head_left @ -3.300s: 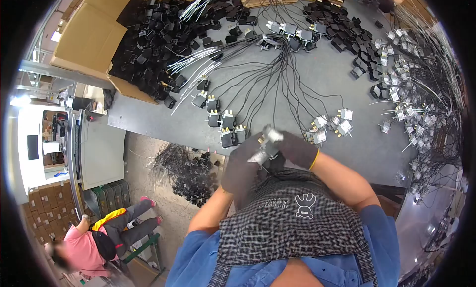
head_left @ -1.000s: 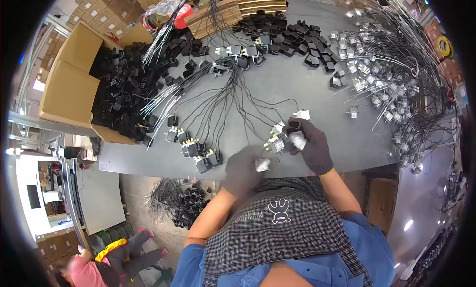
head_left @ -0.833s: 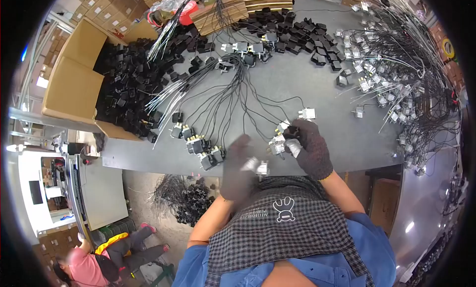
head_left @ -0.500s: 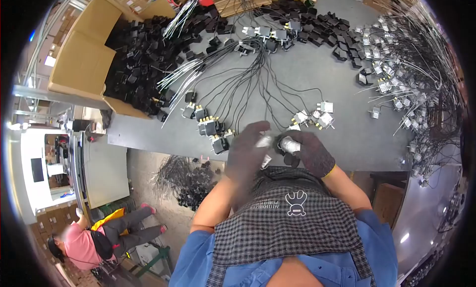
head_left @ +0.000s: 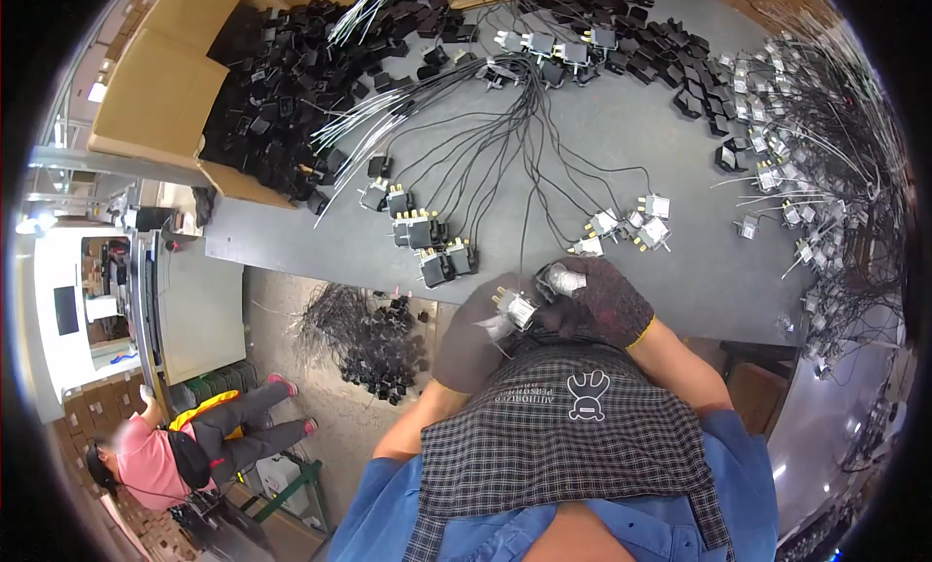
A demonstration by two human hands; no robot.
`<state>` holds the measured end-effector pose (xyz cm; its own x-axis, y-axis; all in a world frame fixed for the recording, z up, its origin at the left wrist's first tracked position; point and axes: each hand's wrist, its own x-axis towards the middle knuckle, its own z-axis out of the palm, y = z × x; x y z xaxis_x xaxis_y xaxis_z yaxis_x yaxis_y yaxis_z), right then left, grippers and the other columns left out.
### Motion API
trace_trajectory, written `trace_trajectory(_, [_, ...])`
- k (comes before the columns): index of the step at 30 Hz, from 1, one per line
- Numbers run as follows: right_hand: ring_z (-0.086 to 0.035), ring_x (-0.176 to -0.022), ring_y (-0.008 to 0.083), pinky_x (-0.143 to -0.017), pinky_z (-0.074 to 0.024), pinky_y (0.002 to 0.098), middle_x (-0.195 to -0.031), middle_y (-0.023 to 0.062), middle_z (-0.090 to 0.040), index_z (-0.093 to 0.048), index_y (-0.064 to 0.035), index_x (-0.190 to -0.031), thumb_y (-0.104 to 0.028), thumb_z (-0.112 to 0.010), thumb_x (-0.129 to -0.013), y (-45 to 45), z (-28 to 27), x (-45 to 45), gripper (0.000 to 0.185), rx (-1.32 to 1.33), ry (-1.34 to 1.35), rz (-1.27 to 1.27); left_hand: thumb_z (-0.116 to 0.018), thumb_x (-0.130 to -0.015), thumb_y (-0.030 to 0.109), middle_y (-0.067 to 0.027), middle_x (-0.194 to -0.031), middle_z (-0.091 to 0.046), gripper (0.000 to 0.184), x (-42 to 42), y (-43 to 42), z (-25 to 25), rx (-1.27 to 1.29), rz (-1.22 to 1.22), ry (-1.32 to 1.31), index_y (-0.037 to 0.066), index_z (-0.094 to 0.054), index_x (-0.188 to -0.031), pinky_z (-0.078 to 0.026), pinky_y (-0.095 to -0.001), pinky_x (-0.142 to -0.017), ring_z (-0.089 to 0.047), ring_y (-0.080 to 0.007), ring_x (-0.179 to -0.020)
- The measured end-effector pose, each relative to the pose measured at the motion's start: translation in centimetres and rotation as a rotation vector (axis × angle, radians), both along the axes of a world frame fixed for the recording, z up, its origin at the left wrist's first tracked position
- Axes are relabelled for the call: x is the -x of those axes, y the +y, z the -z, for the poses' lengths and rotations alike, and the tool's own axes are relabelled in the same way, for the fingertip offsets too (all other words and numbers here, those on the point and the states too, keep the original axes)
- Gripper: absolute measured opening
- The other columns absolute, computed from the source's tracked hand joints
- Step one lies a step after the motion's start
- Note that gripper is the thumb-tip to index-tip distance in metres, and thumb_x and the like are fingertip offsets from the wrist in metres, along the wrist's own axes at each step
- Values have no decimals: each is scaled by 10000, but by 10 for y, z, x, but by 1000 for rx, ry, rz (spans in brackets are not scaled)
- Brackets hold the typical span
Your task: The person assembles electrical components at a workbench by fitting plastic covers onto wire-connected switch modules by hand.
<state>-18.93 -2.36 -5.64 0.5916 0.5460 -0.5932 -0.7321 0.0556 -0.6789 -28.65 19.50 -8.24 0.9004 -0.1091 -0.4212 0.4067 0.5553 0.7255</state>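
Observation:
Dark work gloves cover both my hands, which are close together at the table's near edge, in front of the apron. My left hand (head_left: 471,334) is closed on a silver plug (head_left: 517,311) with brass pins, its pins facing up and left. Right beside it, my right hand (head_left: 612,305) has its fingers curled in, with silver tape round a fingertip. Something dark is under those fingers, too blurred to name. Just beyond lie plugs in black housings (head_left: 417,230) on the left and bare silver plugs (head_left: 652,234) on the right, their black cables running to a bundle (head_left: 529,82).
A cardboard box (head_left: 160,96) of black housings (head_left: 267,106) stands at the left of the grey table (head_left: 621,145). Silver plugs with tangled cables (head_left: 835,145) pile up on the right. More parts (head_left: 374,344) lie on the floor. A person in pink (head_left: 160,465) is at the lower left.
My left hand has lowered slightly, and the silver plug in it now shows its pins. Two housed plugs now show at the left row's near end, where one showed before. My view has shifted slightly.

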Motion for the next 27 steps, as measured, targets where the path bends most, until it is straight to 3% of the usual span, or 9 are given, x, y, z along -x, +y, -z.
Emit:
trace_trajectory(1, [-743,-709,190,-551,-584,294,-981,133,-747,-673,12,-1187,-327,-681,-1025,1,3,0,376,-18,17,-19,-712,-922,209,-107,-1289,-689,590,-4,2,-11,-231,86,-92,-26,-581,-1448,-478,-379,-1076,-636,-220,-1209])
trace_trajectory(5, [-749,-699,203,-558,-591,301,-946,150,-753,-663,17,-1173,-349,-685,-1026,4,-3,0,396,-24,32,0,-731,-928,262,-95,-1269,-697,610,-14,8,-8,-265,104,-27,-28,-583,-1444,-492,-363,-1046,-646,-209,-1177])
trace_trajectory(8, [-752,-701,210,-564,-595,306,-921,159,-754,-655,20,-1175,-375,-693,-1020,2,-9,0,425,11,33,-5,-863,-899,106,-76,-1320,-697,714,-24,14,7,-396,292,-307,28,-519,-1520,-541,-345,-1044,-657,-153,-1190])
trace_trajectory(11, [-758,-719,218,-579,-603,317,-928,166,-753,-650,16,-1183,-391,-703,-1013,-2,-24,-4,444,10,5,9,-849,-915,107,-84,-1350,-693,722,-26,6,0,-252,237,-268,18,-499,-1541,-545,-356,-1044,-653,-165,-1221])
trace_trajectory(13, [-760,-725,221,-585,-604,320,-928,168,-752,-648,15,-1184,-401,-708,-1008,-5,-22,-1,455,-5,10,36,-708,-1033,383,-66,-1289,-701,634,-27,3,0,-132,225,-193,-2,-547,-1509,-501,-312,-1011,-650,-154,-1173])
trace_trajectory(18, [-763,-734,227,-598,-604,329,-943,162,-752,-650,16,-1211,-431,-719,-997,-8,-22,1,500,-3,-6,40,-682,-1060,318,-66,-1277,-709,617,-30,-7,0,-356,121,-377,10,-495,-1561,-514,-301,-939,-656,-130,-1096])
trace_trajectory(20, [-773,-746,237,-578,-593,313,-1011,145,-771,-655,39,-1287,-282,-673,-1043,-11,-27,0,403,60,-97,28,-660,-1078,281,-65,-1260,-711,588,-31,-7,-1,-416,62,-362,9,-482,-1568,-522,-300,-896,-658,-116,-1040])
trace_trajectory(26, [-774,-776,230,-604,-592,306,-1036,140,-771,-656,26,-1291,-323,-640,-1058,-17,-29,6,420,-39,-46,46,-602,-1094,208,-109,-1294,-707,547,-37,-2,-6,199,104,-12,14,-449,-1581,-521,-280,-760,-649,-114,-914])
trace_trajectory(27, [-774,-776,230,-604,-592,306,-1036,140,-771,-656,26,-1291,-323,-640,-1058,-17,-28,5,420,-38,-48,46,-662,-1047,246,-149,-1344,-686,609,-33,2,7,240,89,4,36,-455,-1580,-567,-328,-819,-684,-192,-1020])
